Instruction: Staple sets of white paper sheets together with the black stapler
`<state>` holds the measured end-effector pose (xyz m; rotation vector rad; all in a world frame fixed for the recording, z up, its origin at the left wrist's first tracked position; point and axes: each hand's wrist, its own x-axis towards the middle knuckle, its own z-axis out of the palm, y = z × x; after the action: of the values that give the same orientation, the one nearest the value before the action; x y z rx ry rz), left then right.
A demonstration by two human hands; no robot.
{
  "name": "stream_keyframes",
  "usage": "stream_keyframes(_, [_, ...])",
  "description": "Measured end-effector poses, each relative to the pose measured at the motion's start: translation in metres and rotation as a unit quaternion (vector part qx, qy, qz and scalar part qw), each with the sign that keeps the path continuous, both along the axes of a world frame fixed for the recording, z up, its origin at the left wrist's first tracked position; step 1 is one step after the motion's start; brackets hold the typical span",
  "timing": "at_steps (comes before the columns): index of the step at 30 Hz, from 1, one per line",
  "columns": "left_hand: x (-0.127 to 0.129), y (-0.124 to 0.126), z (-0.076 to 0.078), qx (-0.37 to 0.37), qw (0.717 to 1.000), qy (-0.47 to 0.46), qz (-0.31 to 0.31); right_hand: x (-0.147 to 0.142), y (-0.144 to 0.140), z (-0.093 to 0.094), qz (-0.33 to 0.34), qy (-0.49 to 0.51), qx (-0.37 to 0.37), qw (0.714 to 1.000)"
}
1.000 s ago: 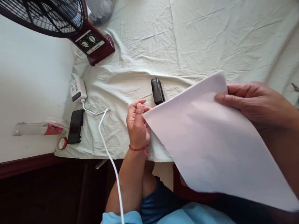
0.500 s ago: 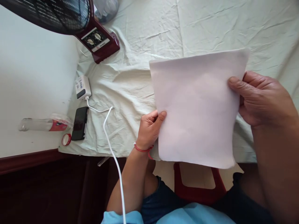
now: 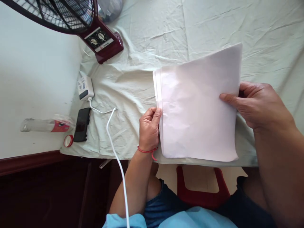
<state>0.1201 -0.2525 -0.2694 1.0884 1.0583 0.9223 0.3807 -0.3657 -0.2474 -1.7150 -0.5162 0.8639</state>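
Several sheets of blank white paper (image 3: 199, 110) are held in a loose stack above the front edge of the cloth-covered table. My left hand (image 3: 149, 128), with a red string bracelet at its wrist, pinches the stack's left edge between thumb and fingers. Along that edge the sheets are fanned slightly, so their separate edges show. On the right side, my right hand (image 3: 258, 104) grips the paper with its thumb on top and its fingers hidden behind. The stack's upper right corner is raised and tilted.
A dark red fan (image 3: 108, 44) stands at the back left. Near the wall are a white box-shaped device (image 3: 85, 88) with a white cable (image 3: 114, 148), a black phone (image 3: 82, 124), a clear bottle (image 3: 45, 125) and a red-rimmed roll (image 3: 68, 141). A red stool (image 3: 201, 196) is below the table.
The sheets have slid apart at the left edge, where several edges now show. My right hand has moved a little left and down, and the stack's lower edge has risen slightly.
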Motion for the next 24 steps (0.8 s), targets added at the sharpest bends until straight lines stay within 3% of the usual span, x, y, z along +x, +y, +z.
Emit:
stream_keyframes(4, [-0.0018,0.0022,-0.0037,0.011,1.0,0.014,-0.007,0.0042,-0.0028,-0.0042,-0.003,-0.047,-0.015,0.999])
stream_keyframes(11, [-0.0036,0.0029,-0.0043,0.093,0.993,0.061,0.046,0.003,-0.0016,-0.0049,0.002,-0.029,0.027,0.999])
stream_keyframes(18, [-0.005,-0.0001,-0.0024,0.149,0.983,0.091,0.05,0.0013,-0.0017,-0.0038,-0.009,-0.027,0.044,0.999])
stream_keyframes(24, [-0.0011,-0.0039,0.0019,0.026,0.999,-0.011,-0.029,0.0009,-0.0019,-0.0037,-0.016,-0.027,0.043,0.999])
